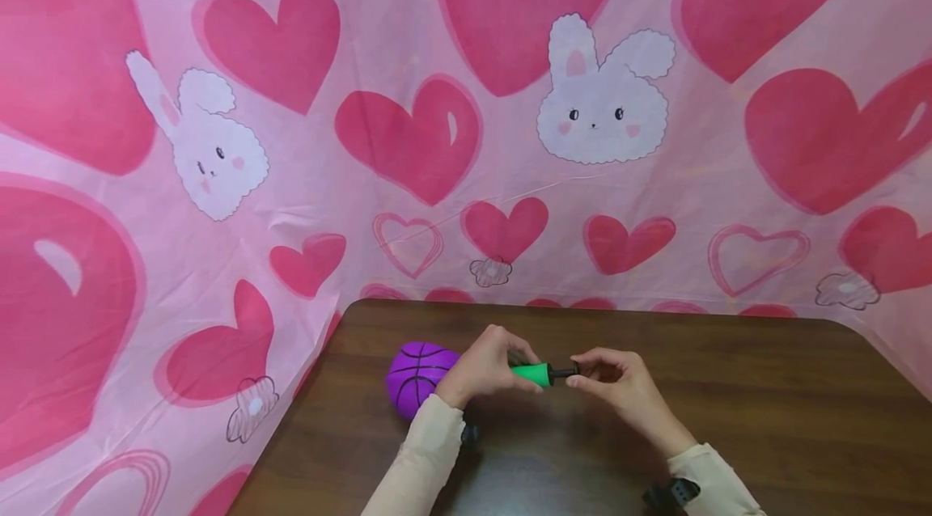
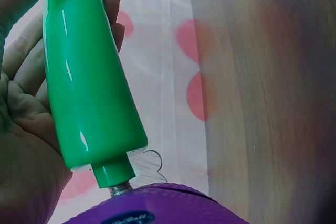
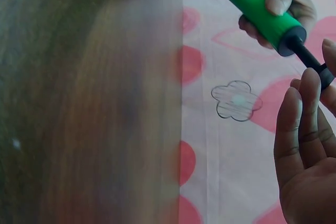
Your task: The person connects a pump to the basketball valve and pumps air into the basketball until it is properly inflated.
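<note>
A green hand pump [image 1: 532, 374] lies level above the table, its black handle end pointing right. My left hand [image 1: 484, 366] grips the pump's body, thumb on one side and fingers on the other. With thumb and fingertips, my right hand [image 1: 619, 382] pinches the black pump handle [image 3: 326, 75]; a short length of black rod shows between handle and body. At the other end, a metal needle [image 2: 121, 188] joins the pump's nozzle to a purple ball [image 1: 418, 374] with black basketball lines. Part of the ball is hidden behind my left hand.
Under the hands is a dark brown wooden table [image 1: 764, 403] with rounded far corners. A pink cloth [image 1: 510, 176] printed with hearts and rabbit faces hangs behind it and along the left side. Each wrist carries a black strap-on device [image 1: 671, 493].
</note>
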A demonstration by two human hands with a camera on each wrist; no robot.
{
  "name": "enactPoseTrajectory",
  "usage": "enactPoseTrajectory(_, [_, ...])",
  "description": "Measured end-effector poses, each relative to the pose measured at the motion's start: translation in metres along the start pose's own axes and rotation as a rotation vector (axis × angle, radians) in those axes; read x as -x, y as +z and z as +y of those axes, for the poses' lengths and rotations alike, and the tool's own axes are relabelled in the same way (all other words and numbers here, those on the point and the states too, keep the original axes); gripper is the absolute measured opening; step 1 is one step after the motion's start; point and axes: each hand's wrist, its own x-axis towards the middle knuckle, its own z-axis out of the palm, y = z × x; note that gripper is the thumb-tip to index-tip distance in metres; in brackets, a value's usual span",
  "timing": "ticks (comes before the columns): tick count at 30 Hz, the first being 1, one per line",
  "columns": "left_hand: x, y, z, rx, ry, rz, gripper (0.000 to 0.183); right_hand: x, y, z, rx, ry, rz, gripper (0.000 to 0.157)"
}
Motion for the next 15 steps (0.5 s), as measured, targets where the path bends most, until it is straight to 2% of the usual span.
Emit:
enactPoseTrajectory(7, [0.0006,0.0017,0.0001,0.011,-0.023,-0.015,0.027,0.0,0.003,-0.0007,0.002,-0.016,-0.017,0.022])
enactPoseTrajectory(15, [0.0004,-0.0028,-0.0003,0.013,-0.004,-0.003,0.027,-0.0034,-0.0041,-0.0047,0.053,-0.079,-0.046,0.022])
